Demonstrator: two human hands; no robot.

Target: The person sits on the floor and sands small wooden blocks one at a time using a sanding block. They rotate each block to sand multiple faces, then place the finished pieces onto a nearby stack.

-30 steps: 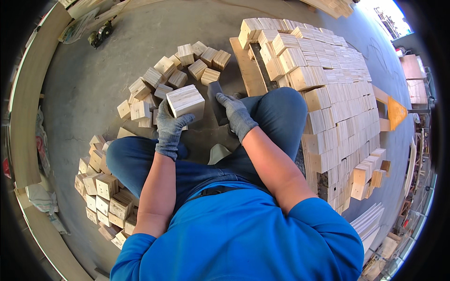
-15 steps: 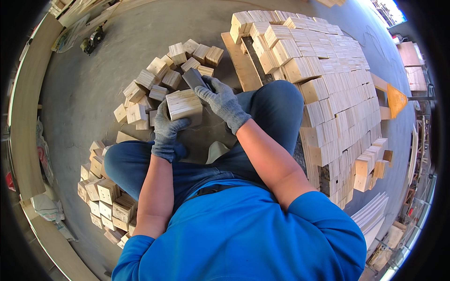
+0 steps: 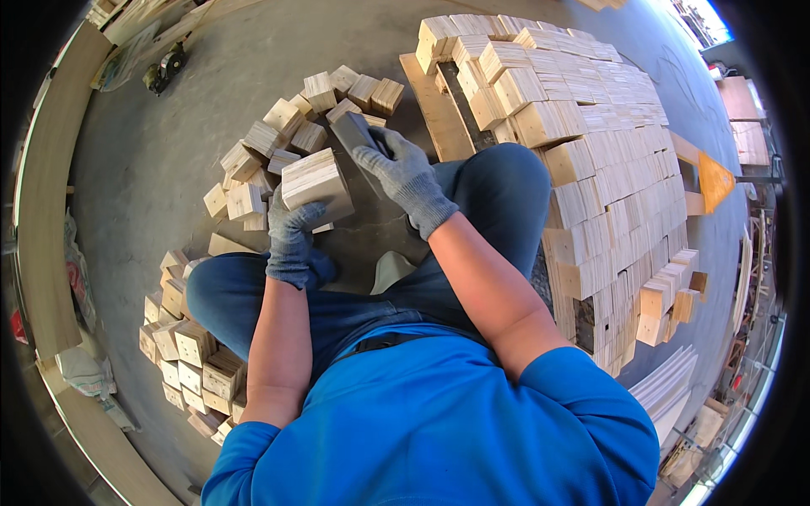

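In my left hand (image 3: 291, 234), gloved in grey, is a squarish block of layered wood (image 3: 314, 180), gripped from its left and lower side and tilted so that its striped edge faces up. My right hand (image 3: 398, 175), gloved too, is closed around a dark grey flat sanding block (image 3: 353, 137) with a black grip. The sanding block is held slanted just right of the wooden block, with a small gap between them. Part of the grip is hidden behind my right fingers.
Loose wooden blocks (image 3: 283, 118) lie in a heap ahead of me. Another pile (image 3: 196, 344) sits by my left knee. To my right, many blocks (image 3: 607, 160) are stacked in rows on a wooden pallet (image 3: 439, 110). A dark tool (image 3: 166, 69) rests on the floor far left.
The wooden block has shifted a little left and tipped over in my left hand, showing more of its right face. The sanding block is now apart from it.
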